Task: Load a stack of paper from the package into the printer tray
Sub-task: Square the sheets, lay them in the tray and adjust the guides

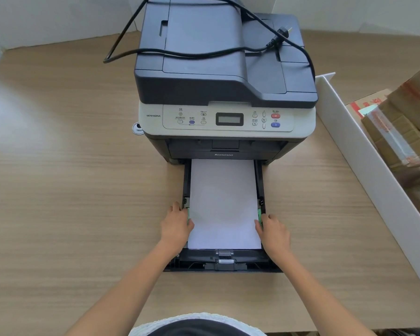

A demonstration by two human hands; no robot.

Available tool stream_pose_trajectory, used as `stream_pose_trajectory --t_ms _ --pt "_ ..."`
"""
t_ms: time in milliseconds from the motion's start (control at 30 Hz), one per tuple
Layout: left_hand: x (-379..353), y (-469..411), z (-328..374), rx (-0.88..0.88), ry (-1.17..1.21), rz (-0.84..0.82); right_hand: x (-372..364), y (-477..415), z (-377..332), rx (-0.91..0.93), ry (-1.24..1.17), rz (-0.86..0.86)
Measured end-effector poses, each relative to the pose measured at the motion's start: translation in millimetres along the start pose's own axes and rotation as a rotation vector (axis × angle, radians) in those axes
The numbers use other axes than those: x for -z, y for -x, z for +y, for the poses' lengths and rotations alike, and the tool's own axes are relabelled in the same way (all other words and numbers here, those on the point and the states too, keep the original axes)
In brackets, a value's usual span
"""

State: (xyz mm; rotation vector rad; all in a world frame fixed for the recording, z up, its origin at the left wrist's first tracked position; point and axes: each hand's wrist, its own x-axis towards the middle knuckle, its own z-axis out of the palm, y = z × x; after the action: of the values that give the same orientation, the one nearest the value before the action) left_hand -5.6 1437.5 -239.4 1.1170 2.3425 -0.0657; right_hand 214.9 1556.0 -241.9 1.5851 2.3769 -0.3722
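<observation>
A grey and dark printer (224,76) stands on the wooden table. Its black paper tray (224,261) is pulled out toward me. A white stack of paper (223,204) lies flat in the tray. My left hand (176,225) grips the green side guide (188,215) at the paper's left edge. My right hand (273,232) grips the green side guide (260,217) at the right edge. Both thumbs rest on the paper. No paper package can be made out for certain.
A black power cord (204,53) with its plug lies loose over the printer top. A white partition (374,170) runs along the table's right side, with cardboard boxes (403,132) behind it. A round cable grommet (138,128) sits left of the printer.
</observation>
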Motion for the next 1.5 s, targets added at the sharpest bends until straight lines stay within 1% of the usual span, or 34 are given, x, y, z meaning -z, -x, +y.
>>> stream_pose_trajectory --t_ms 67,167,400,500,600,700,800,933,1067,1233,1300,1367,1400,1433,1467,1500 --pt "2 2 2 0.007 0.033 -0.019 -2 0 2 -0.013 -0.091 -0.016" --pt "6 5 4 0.022 0.050 -0.029 -5 2 3 -0.014 -0.156 -0.019" --pt "2 4 2 0.045 -0.034 -0.018 -6 3 8 0.007 -0.184 -0.021" --pt "-4 9 0 0.051 -0.049 0.017 -6 3 6 -0.005 -0.194 -0.027" --pt "-5 12 -2 0.073 0.030 0.070 -7 4 3 -0.033 -0.245 -0.041" --pt "-2 11 -4 0.066 0.164 0.077 -6 3 9 -0.102 -0.352 -0.034" --pt "-1 11 -6 0.049 0.206 0.074 -3 2 23 -0.059 -0.372 -0.093" --pt "-2 12 -7 0.050 0.230 0.078 0 1 18 -0.058 -0.466 -0.091" --pt "-3 12 -1 0.073 0.206 0.000 0 2 3 -0.037 -0.397 -0.118" --pt "-5 9 -1 0.106 0.219 -0.003 0 1 3 -0.081 -0.444 -0.140" --pt "-5 9 -3 0.094 0.236 -0.008 -1 -1 5 -0.091 -0.468 -0.146" --pt "-7 9 -3 0.073 0.217 -0.014 -3 -2 6 -0.085 -0.440 -0.137" --pt "-9 11 -3 0.062 0.175 0.004 -3 -2 6 -0.091 -0.412 -0.119" --pt "-11 13 -3 0.027 0.107 0.060 -2 0 5 -0.099 -0.353 -0.081" --pt "-12 15 -3 -0.050 0.034 0.147 -1 3 6 -0.090 -0.254 -0.003" --pt "-13 16 -2 -0.159 -0.033 0.235 0 7 6 -0.042 -0.133 0.093"
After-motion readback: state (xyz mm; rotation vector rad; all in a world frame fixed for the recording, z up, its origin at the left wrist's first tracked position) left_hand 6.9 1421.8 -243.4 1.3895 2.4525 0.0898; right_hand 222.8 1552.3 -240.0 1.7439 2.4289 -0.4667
